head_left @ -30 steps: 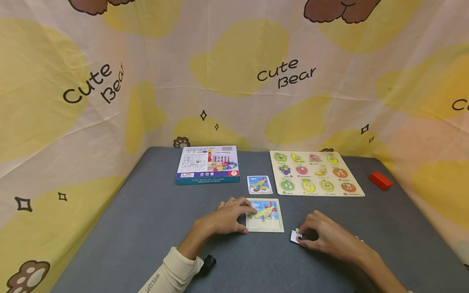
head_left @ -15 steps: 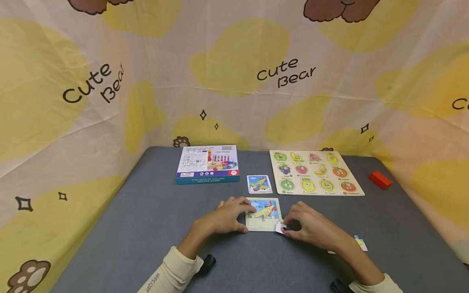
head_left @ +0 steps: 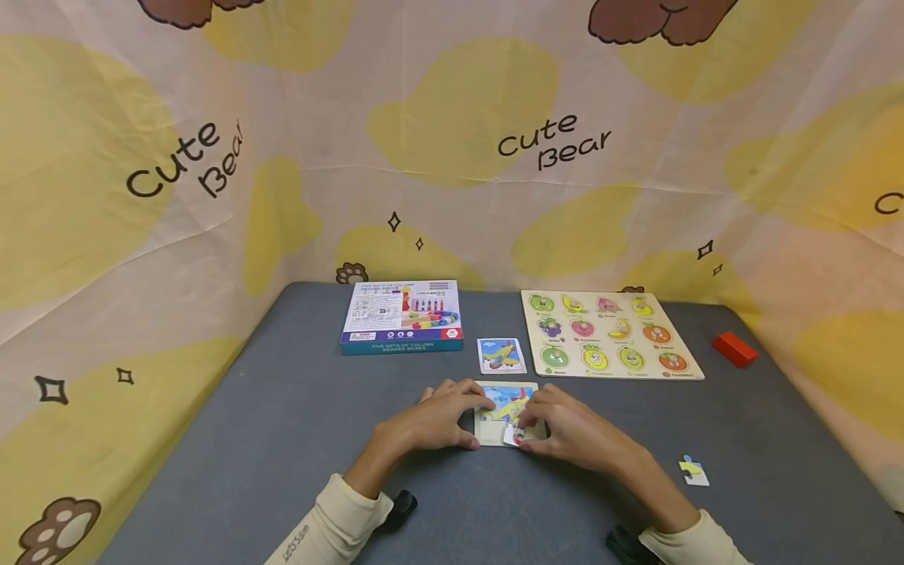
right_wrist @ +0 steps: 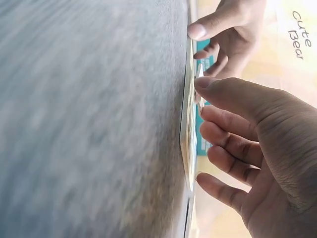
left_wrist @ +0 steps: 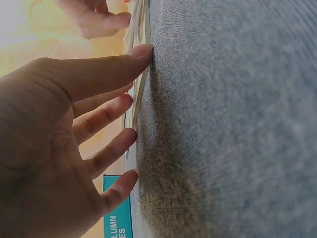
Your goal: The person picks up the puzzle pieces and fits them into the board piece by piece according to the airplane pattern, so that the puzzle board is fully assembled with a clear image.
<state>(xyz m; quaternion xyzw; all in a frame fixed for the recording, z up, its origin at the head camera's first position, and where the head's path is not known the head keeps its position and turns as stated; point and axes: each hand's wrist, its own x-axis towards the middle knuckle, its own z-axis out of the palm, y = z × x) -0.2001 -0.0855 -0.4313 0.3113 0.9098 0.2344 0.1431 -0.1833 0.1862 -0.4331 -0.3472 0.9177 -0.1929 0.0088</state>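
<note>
Over the lower part of a small wooden puzzle board (head_left: 490, 436), my right hand (head_left: 579, 430) pinches a white and pink puzzle piece (head_left: 512, 436) between thumb and fingers. The right wrist view has this piece edge-on, tilted above the board. The board's upper part carries an airplane picture, partly covered by my hands. At its left side rests my left hand (head_left: 439, 417), the index finger lying on the picture. The left wrist view has the left thumb (left_wrist: 141, 52) touching the board's edge, the other fingers loosely spread. Another puzzle piece (head_left: 694, 471) lies at right.
An airplane picture card (head_left: 501, 356) lies just behind the board. Further back are a bead toy box (head_left: 401, 318) and a large fruit puzzle board (head_left: 674, 367). A red block (head_left: 734, 349) sits at the grey table's (head_left: 282, 439) right side.
My right hand has carried the pinched puzzle piece leftward, from the table right of the board to over its lower part. The left hand has stayed in place.
</note>
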